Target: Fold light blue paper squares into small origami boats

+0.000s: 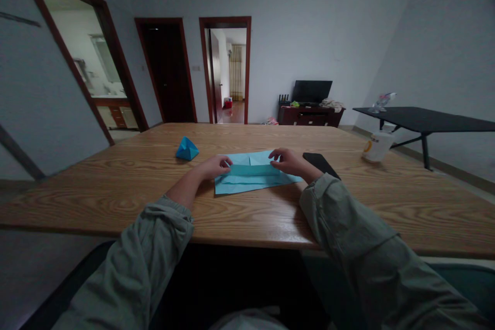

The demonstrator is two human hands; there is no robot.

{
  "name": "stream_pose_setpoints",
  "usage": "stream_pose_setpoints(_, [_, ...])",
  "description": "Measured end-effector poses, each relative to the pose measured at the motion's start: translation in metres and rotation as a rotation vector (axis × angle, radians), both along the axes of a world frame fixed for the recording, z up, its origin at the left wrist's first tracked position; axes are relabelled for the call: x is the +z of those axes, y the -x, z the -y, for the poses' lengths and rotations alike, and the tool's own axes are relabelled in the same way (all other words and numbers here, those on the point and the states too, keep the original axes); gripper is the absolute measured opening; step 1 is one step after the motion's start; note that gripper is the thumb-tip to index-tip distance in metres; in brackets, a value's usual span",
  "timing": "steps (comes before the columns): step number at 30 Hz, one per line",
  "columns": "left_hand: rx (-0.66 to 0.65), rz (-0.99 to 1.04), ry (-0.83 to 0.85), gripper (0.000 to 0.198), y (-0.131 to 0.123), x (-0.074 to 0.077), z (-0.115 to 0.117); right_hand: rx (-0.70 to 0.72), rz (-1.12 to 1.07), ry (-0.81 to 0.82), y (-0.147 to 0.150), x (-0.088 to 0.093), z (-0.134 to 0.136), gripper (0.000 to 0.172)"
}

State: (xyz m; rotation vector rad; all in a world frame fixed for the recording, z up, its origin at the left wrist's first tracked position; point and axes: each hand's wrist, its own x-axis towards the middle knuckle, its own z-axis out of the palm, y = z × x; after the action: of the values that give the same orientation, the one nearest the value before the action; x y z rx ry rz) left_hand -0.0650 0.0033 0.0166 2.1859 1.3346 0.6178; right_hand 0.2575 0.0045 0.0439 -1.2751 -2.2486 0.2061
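Wooden table point(96, 201): blue paper point(251, 180) between left hand point(212, 167), right hand point(290, 161), both curled over fold.

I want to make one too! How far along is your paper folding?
Done: the light blue paper shows creases and a folded band. In hand: the left hand and right hand rest on that band. Still to do: it lies flat, unlike the pointed blue paper shape nearby.

Baggy, wrinkled grey-green fabric left sleeve point(135, 268) and matching right sleeve point(359, 232), both bunched in soft folds near the cuffs, with bare left hand point(212, 167) and bare right hand point(289, 161) beyond.
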Motion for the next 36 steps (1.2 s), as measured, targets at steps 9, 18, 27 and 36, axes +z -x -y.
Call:
stream_pose_setpoints(9, [0.001,-0.034,0.004,0.038,-0.002,0.007,0.005,0.020,0.095,0.057,0.011,-0.006,0.007,0.024])
stream_pose_setpoints(18, [0.004,-0.046,-0.008,0.038,-0.002,0.006,0.005,0.035,0.085,0.140,0.013,-0.008,0.008,0.029])
stream_pose_setpoints(27, [0.012,-0.060,-0.040,0.037,-0.007,0.010,0.011,0.083,0.046,0.108,0.012,-0.011,0.004,0.029])
stream_pose_setpoints(36, [-0.033,-0.067,-0.077,0.035,-0.009,0.012,0.015,0.119,0.048,0.131,0.011,-0.013,0.001,0.031])
